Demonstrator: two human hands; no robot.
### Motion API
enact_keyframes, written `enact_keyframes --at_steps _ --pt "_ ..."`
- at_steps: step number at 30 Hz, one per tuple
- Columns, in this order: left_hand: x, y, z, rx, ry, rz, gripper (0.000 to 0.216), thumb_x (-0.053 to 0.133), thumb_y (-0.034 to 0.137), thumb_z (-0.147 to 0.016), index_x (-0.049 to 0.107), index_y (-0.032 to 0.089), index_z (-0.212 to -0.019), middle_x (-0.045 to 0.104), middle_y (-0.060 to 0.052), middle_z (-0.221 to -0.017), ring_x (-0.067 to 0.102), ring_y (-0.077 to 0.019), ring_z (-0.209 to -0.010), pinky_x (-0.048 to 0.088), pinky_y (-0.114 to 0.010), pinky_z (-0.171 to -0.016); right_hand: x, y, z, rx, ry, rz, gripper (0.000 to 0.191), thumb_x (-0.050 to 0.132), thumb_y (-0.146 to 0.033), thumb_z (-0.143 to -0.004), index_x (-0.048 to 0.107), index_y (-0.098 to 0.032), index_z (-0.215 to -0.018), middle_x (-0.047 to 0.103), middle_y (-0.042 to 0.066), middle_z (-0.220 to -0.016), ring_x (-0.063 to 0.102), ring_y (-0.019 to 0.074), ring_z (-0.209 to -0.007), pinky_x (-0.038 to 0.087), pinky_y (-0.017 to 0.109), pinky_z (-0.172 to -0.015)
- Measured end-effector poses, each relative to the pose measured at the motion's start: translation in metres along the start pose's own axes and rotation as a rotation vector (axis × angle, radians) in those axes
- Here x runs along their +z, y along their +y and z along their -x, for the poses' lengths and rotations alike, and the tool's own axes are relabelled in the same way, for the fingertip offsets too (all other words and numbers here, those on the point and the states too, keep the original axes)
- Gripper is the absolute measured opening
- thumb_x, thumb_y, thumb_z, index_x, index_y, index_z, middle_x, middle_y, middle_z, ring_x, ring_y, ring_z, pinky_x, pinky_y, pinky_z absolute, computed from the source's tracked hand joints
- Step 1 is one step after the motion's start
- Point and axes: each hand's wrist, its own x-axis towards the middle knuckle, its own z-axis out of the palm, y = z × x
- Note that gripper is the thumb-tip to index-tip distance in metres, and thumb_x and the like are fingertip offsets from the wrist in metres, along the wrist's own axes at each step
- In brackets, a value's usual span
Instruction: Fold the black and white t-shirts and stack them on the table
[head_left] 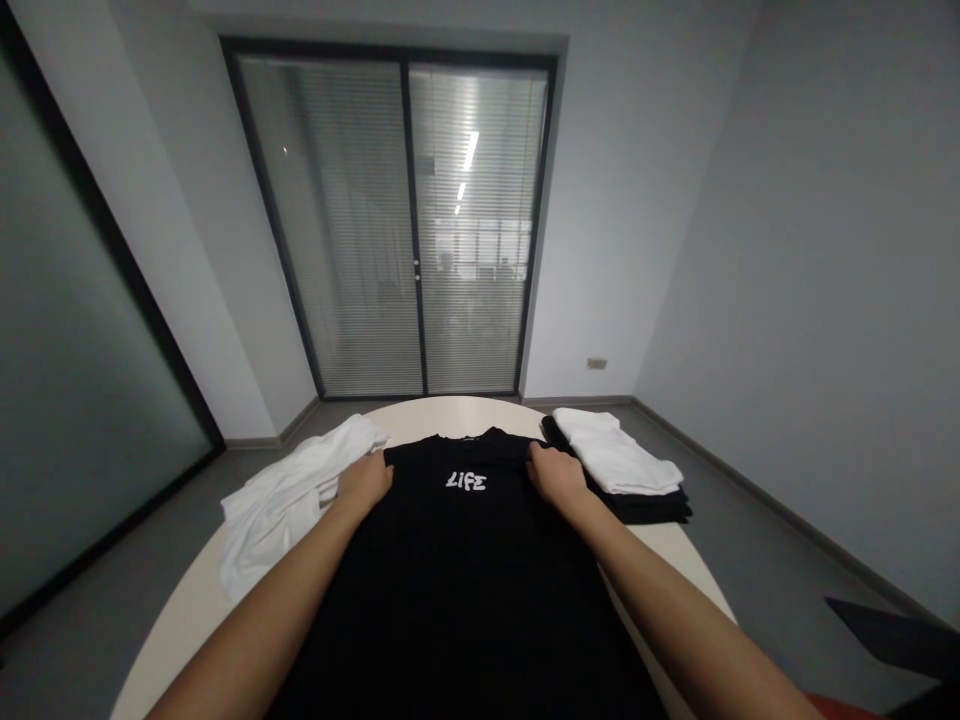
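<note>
A black T-shirt [465, 580] with white lettering near its collar is spread over the table in front of me, collar end away from me. My left hand [365, 482] is closed on the shirt's left shoulder, fingers curled into the fabric. At the opposite shoulder, my right hand [555, 474] grips the cloth in the same way. Just beyond my left hand lies a loose, rumpled white garment [292, 500]. Beside my right hand is a stack with a folded white garment [616, 452] on top of folded black garments [651, 507]. The near end of the shirt runs out of view.
The pale table [176, 610] has a rounded edge. Behind it stand glass doors [416, 230] with blinds, and a socket plate [596, 364] sits low on the wall. A dark flat object [892, 635] juts in at the lower right.
</note>
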Motion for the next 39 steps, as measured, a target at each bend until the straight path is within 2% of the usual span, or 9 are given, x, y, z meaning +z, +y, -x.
enact_keyframes --at_steps 5,11,17,22,26,29,32,36,39 --pt "0.005 0.003 -0.014 -0.037 0.015 -0.002 0.038 0.041 0.032 -0.097 0.059 0.007 -0.12 0.07 -0.023 -0.113 0.068 -0.0355 -0.105 0.052 -0.041 -0.083 0.013 0.0 -0.04 0.055 -0.038 -0.065 0.031 0.043 -0.031 -0.1 0.057 -0.012 -0.121 0.069 0.021 -0.114 0.069 0.032 -0.104 0.051 0.039 -0.084" --pt "0.013 0.004 -0.027 -0.063 0.009 0.018 0.033 0.038 0.015 -0.094 0.059 0.005 -0.117 0.07 -0.024 -0.111 0.069 -0.0338 -0.105 0.051 -0.04 -0.084 0.037 0.004 -0.067 0.155 -0.086 -0.104 0.038 0.037 -0.031 -0.102 0.05 -0.01 -0.132 0.068 0.023 -0.116 0.068 0.0307 -0.107 0.05 0.039 -0.086" --pt "0.016 0.003 -0.036 -0.066 0.023 0.088 0.027 0.043 0.015 -0.092 0.059 0.006 -0.111 0.07 -0.025 -0.108 0.069 -0.0347 -0.104 0.05 -0.038 -0.082 0.051 0.004 -0.082 0.248 -0.121 -0.137 0.032 0.042 -0.027 -0.1 0.059 -0.01 -0.121 0.068 0.024 -0.116 0.068 0.0319 -0.109 0.051 0.04 -0.085" --pt "-0.003 0.005 -0.04 -0.088 0.105 0.225 0.026 0.038 0.024 -0.098 0.054 0.01 -0.114 0.074 -0.019 -0.095 0.074 -0.0257 -0.082 0.05 -0.033 -0.074 0.052 0.0 -0.09 0.282 -0.08 -0.164 0.03 0.039 -0.015 -0.097 0.059 -0.008 -0.118 0.068 0.025 -0.113 0.068 0.0319 -0.107 0.051 0.04 -0.085" --pt "-0.028 0.005 -0.045 -0.062 0.216 0.347 0.025 0.03 0.03 -0.104 0.048 0.018 -0.116 0.076 -0.007 -0.092 0.071 -0.0146 -0.063 0.049 -0.024 -0.064 0.045 -0.003 -0.097 0.291 0.005 -0.204 0.036 0.027 -0.024 -0.102 0.051 -0.008 -0.125 0.068 0.024 -0.11 0.069 0.031 -0.101 0.05 0.04 -0.082" --pt "-0.04 0.007 -0.051 -0.054 0.327 0.365 0.027 0.024 0.029 -0.106 0.045 0.019 -0.119 0.075 -0.009 -0.103 0.074 -0.0162 -0.079 0.05 -0.025 -0.071 0.039 -0.004 -0.105 0.219 0.079 -0.242 0.042 0.017 -0.03 -0.105 0.043 -0.012 -0.133 0.068 0.021 -0.115 0.068 0.0267 -0.103 0.049 0.036 -0.085" --pt "-0.038 0.009 -0.056 -0.04 0.385 0.337 0.03 0.026 0.029 -0.105 0.046 0.017 -0.123 0.073 -0.013 -0.109 0.072 -0.0225 -0.097 0.05 -0.031 -0.082 0.042 -0.005 -0.11 0.047 0.089 -0.226 0.042 0.028 -0.031 -0.104 0.037 -0.014 -0.141 0.063 0.019 -0.127 0.061 0.0248 -0.116 0.044 0.036 -0.096" --pt "-0.012 0.013 -0.05 0.024 0.347 0.283 0.046 0.05 0.028 -0.094 0.043 0.008 -0.136 0.065 -0.022 -0.126 0.064 -0.0303 -0.116 0.048 -0.039 -0.096 0.057 -0.004 -0.105 0.013 0.008 -0.159 0.054 0.055 -0.031 -0.094 0.04 -0.018 -0.144 0.051 0.017 -0.144 0.045 0.0315 -0.134 0.037 0.045 -0.107" --pt "0.011 0.018 -0.033 0.099 0.345 0.221 0.067 0.06 0.02 -0.085 0.036 0.006 -0.146 0.042 -0.025 -0.152 0.04 -0.0353 -0.141 0.033 -0.046 -0.113 0.066 0.001 -0.096 0.041 -0.026 -0.128 0.048 0.049 -0.028 -0.096 0.045 -0.021 -0.144 0.05 0.017 -0.145 0.05 0.0329 -0.129 0.043 0.046 -0.099"
